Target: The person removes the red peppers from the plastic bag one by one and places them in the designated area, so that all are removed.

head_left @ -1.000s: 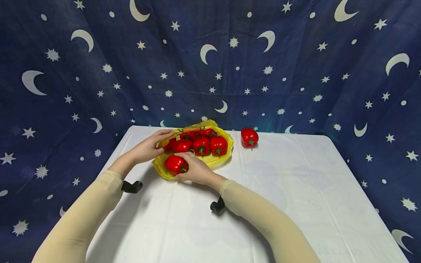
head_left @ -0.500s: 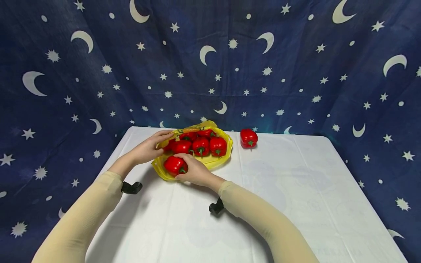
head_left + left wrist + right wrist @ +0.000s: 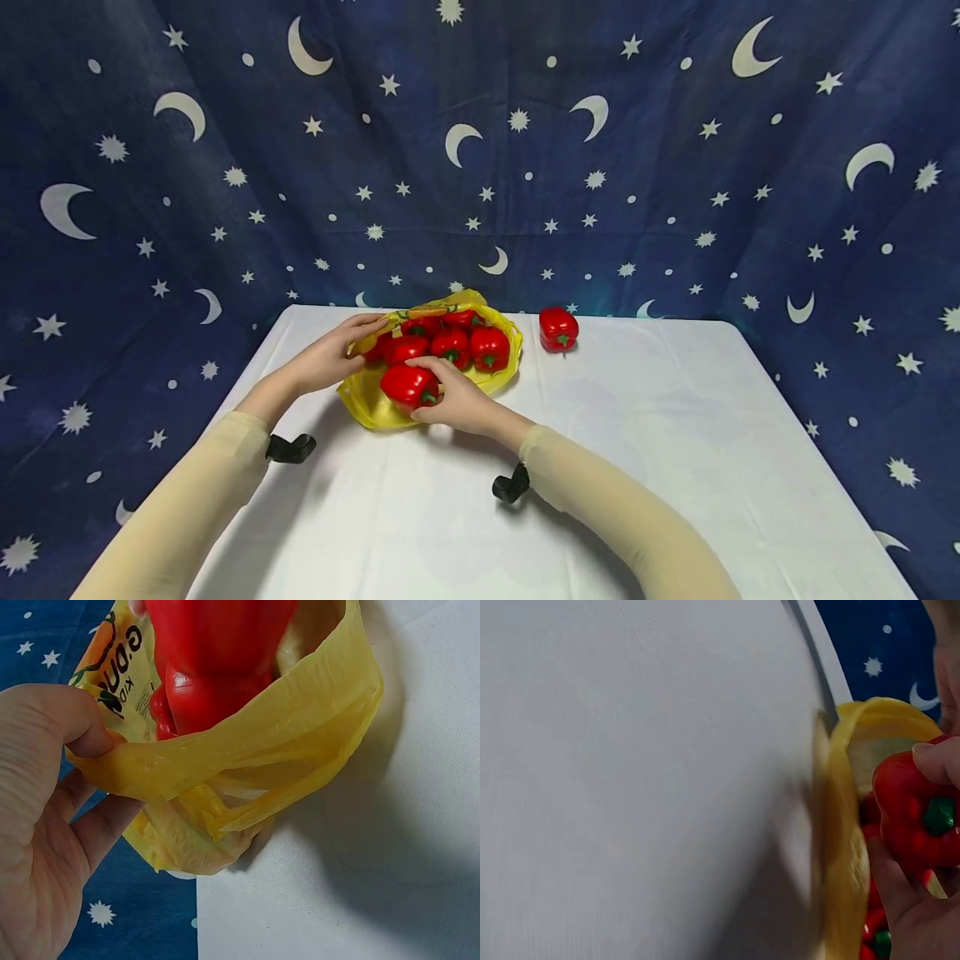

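In the head view a yellow plastic bag (image 3: pixel 369 402) lies with its mouth spread, several red bell peppers (image 3: pixel 490 347) inside. My left hand (image 3: pixel 326 358) pinches the bag's rim at its left side; the left wrist view shows thumb and fingers on the yellow edge (image 3: pixel 300 712). Over the front part of the bag, my right hand (image 3: pixel 467 406) grips one red bell pepper (image 3: pixel 408 385) between thumb and fingers. Its green stem (image 3: pixel 939 815) shows in the right wrist view. Some peppers are partly hidden behind the held one and the left hand.
One more red bell pepper (image 3: pixel 558 328) stands on the white tablecloth (image 3: pixel 637 450), right of the bag near the back edge. A dark blue curtain (image 3: pixel 420 192) with moons and stars hangs behind the table.
My right hand has shifted the held bell pepper slightly right and away within the bag's mouth. The left hand keeps its hold on the rim. The head view has tilted up a little.
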`<state>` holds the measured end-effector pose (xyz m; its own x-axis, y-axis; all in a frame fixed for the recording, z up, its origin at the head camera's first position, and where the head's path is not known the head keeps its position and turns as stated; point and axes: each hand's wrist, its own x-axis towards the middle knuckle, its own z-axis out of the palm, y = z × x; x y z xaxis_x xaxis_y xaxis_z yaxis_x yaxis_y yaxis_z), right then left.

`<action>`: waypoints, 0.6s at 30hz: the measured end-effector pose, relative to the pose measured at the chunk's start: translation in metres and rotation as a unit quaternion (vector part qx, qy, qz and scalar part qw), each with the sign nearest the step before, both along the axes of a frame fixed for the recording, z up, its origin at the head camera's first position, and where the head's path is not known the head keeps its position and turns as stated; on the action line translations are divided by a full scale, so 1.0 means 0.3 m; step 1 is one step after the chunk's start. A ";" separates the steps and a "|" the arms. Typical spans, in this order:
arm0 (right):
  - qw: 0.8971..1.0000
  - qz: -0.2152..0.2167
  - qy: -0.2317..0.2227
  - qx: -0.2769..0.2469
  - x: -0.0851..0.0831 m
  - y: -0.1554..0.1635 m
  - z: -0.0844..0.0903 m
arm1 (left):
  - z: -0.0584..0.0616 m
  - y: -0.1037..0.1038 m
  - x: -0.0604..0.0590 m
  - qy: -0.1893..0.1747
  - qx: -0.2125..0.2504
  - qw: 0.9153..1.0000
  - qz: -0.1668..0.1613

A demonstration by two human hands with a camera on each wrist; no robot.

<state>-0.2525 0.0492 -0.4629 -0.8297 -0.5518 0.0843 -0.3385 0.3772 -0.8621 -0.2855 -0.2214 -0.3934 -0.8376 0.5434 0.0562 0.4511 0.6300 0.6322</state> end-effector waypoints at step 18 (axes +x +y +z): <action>0.998 -0.052 -0.004 -0.041 -0.014 0.177 0.098 | -0.003 0.001 0.001 -0.007 -0.002 1.000 0.008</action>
